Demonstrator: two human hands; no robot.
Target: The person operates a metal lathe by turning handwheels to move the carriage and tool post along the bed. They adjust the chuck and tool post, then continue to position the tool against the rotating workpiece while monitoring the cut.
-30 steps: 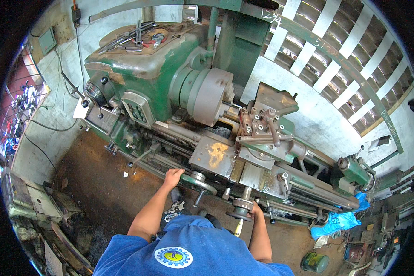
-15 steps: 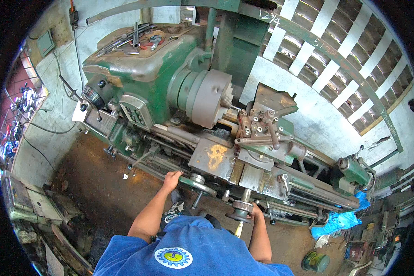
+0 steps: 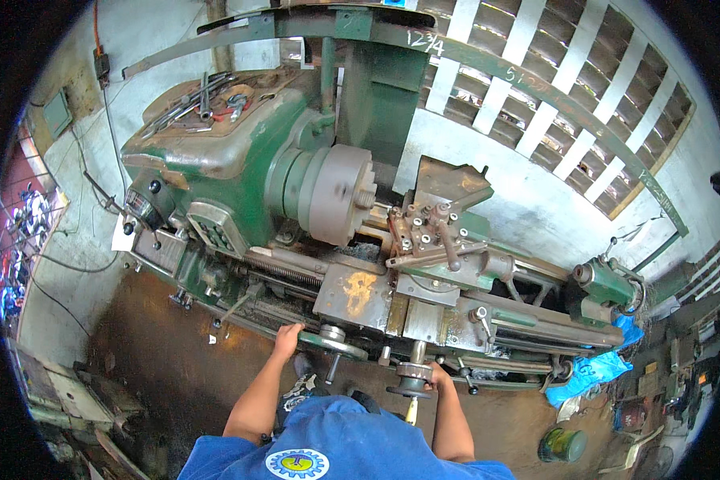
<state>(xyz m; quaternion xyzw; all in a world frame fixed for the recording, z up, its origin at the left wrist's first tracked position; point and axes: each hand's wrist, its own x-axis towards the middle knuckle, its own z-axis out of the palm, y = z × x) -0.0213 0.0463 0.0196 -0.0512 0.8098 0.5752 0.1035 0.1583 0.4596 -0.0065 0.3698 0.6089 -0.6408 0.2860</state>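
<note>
The left hand (image 3: 286,339) has its fingers curled over the rim of a big round wheel (image 3: 332,342) on the front of the green machine (image 3: 240,172). The right hand (image 3: 438,374) has its fingers wrapped on a smaller round handle (image 3: 412,378), just to the right of the wheel. Both sit low on the machine's front, close to the person's blue shirt (image 3: 336,440). Above them is a rusty flat plate (image 3: 354,294). Higher up, a block with many bolts (image 3: 424,232) stands just beside a fat grey drum (image 3: 340,194). Some tools (image 3: 204,100) lie on top of the machine. A blue bag (image 3: 592,370) lies near the right end, and a green can (image 3: 562,444) stands on the brown floor (image 3: 160,376).
</note>
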